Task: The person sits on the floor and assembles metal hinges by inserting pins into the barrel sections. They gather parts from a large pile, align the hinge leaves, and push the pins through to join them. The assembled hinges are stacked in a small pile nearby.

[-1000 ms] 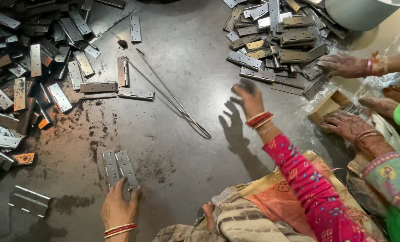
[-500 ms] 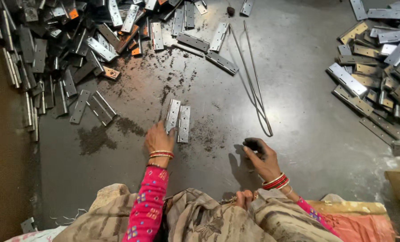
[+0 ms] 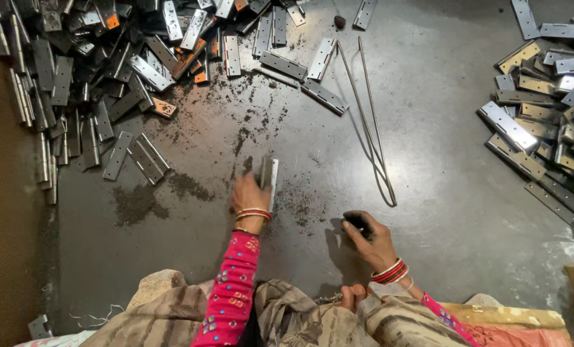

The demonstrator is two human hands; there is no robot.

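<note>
My left hand grips a grey metal hinge that stands folded on its edge on the dark floor in front of me. My right hand is closed around a small dark object low over the floor, a short way to the right of the hinge. A pink patterned sleeve and red bangles cover my left arm. What the dark object is cannot be made out.
A large heap of metal hinges fills the upper left. A second hinge pile lies at the right. Two long thin metal rods stretch across the floor between them. Dark grit is scattered near the hinge.
The hinge lay open and flat by my left hand; now it is folded and stood on edge. My right hand stays shut on the dark object. The view has shifted left since a second ago.
</note>
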